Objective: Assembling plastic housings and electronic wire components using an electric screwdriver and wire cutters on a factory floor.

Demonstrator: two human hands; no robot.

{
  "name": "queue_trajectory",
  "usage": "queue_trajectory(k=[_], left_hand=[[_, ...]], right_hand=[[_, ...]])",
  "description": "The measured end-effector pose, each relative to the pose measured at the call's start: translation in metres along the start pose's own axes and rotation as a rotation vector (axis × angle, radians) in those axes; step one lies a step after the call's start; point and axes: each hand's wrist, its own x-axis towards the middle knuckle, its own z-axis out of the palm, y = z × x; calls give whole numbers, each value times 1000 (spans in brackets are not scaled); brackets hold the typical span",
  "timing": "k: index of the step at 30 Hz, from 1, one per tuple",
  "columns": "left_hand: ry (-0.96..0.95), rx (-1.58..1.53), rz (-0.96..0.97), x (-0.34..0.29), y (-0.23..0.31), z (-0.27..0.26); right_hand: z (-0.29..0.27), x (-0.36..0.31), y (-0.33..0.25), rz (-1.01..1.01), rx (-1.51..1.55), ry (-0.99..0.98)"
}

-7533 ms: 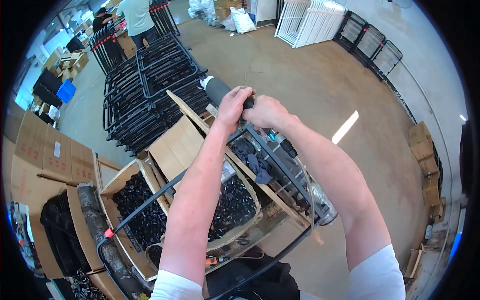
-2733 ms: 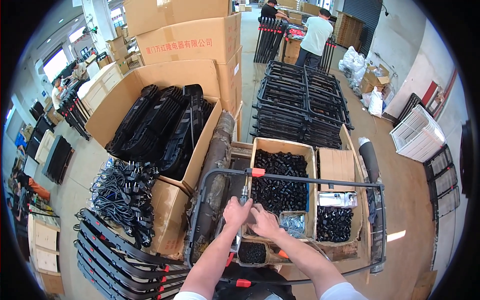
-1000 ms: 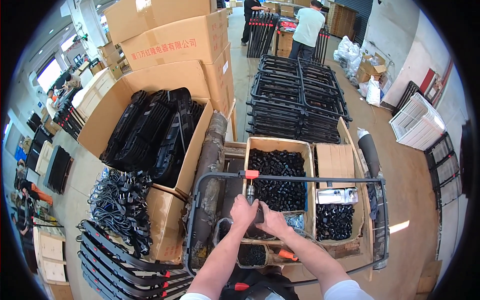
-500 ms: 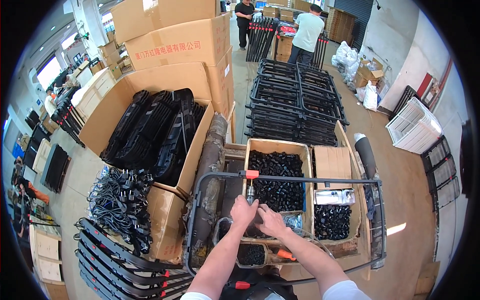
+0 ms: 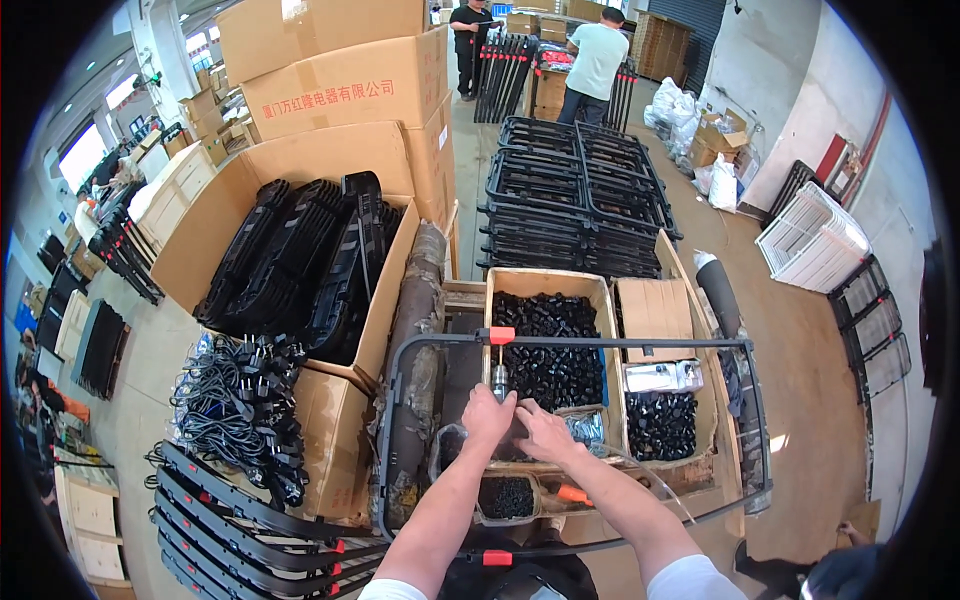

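Here, your left hand and right hand grip the drill within the black frame's outline, long axis away from you, bit toward the red clip; your hands hide most of its body.

Cable heap left of frame; stacked frames behind parts bin.

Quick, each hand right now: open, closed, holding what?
Left hand: closed around the drill.
Right hand: against the drill's body; whether it's closed can't be told.
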Motion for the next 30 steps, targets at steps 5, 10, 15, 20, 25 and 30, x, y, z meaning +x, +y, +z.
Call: queue_trajectory(k=[5,10,15,20,25,30], left_hand=[[4,-4,22,-12,-6,2],[-47,-46,-14,-65,-1,-24],[-230,-497,-58,-171,-37,-47],[-128,-494,50,-319,-48,-77],[-91,-494,-104,-431,-111,-85],[-65,-473,-283,-460,-159,-79]], right_hand=[[6,-14,-4,2,-25,18],[4,-65,-31,-15,-98,100],[2,-168,-91,-70,-92,192],[23,-289,-129,-150,-63,192],[80,-365,-155,-248,4,45],[138,-383,-168,-224,76,-34]])
